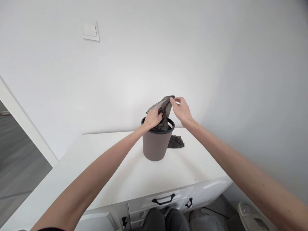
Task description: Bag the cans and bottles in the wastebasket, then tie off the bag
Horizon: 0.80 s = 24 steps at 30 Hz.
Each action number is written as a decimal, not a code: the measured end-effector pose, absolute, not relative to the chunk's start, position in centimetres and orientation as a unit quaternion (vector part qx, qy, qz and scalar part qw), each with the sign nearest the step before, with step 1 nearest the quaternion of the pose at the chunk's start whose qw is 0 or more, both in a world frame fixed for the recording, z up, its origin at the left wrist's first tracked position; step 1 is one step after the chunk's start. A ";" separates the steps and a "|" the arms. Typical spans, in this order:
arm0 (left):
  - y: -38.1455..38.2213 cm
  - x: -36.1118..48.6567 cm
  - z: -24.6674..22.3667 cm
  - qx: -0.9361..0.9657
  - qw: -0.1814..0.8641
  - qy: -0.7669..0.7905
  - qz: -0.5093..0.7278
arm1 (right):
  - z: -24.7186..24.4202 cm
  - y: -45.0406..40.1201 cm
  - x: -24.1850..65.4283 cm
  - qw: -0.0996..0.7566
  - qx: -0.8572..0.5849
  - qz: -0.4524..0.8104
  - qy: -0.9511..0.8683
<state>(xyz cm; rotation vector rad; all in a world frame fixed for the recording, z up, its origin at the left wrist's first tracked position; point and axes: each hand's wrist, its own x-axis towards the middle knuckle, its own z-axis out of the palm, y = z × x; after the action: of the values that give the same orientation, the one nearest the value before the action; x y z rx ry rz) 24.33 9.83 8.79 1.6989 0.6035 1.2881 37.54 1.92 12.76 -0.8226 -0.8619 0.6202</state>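
Note:
A brown trash can (156,146) with a black rim stands upright on the white cabinet top. A thin black trash bag (165,107) rises out of its mouth, its lower part gathered inside. With fingers curled around the bag, my left hand (153,118) is at the left of the rim. My right hand (181,110) pinches the bag's upper edge above the right side of the can. On the cabinet top, just behind and right of the can, lies another folded black bag (176,141).
The white cabinet top (115,183) meets the wall at the back. Black drawer handles (163,200) stick out at its front, close to my knees. A light switch (91,31) is on the wall. At the lower right, a beige appliance (255,218) stands near a cable.

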 end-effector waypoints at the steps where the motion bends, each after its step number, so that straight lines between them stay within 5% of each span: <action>1: 10.3 24.3 8.8 0.679 0.448 0.249 0.526 | 11.2 0.6 37.8 0.769 -0.418 0.182 -0.449; 3: 10.9 24.0 8.7 0.669 0.448 0.263 0.532 | 7.7 -2.0 38.1 0.678 -0.484 0.024 -0.553; 8: 11.4 24.0 9.1 0.640 0.465 0.283 0.542 | 1.4 -6.0 37.8 0.451 -0.511 -0.105 -0.724; 14: 11.7 23.8 12.2 0.643 0.437 0.272 0.567 | 1.0 -6.2 37.7 0.434 -0.516 -0.126 -0.728; 19: 10.5 23.7 13.8 0.746 0.258 0.291 0.541 | 1.3 -5.8 37.8 0.423 -0.516 -0.111 -0.737; 24: 8.7 25.0 14.1 0.812 0.217 0.256 0.477 | 1.7 -5.5 37.3 0.420 -0.499 -0.094 -0.752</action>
<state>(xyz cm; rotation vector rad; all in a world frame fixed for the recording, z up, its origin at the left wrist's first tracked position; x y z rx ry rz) 25.03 8.73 14.13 2.2497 0.7081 1.3216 37.26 -5.52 1.68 -1.2507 -1.8860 -0.2352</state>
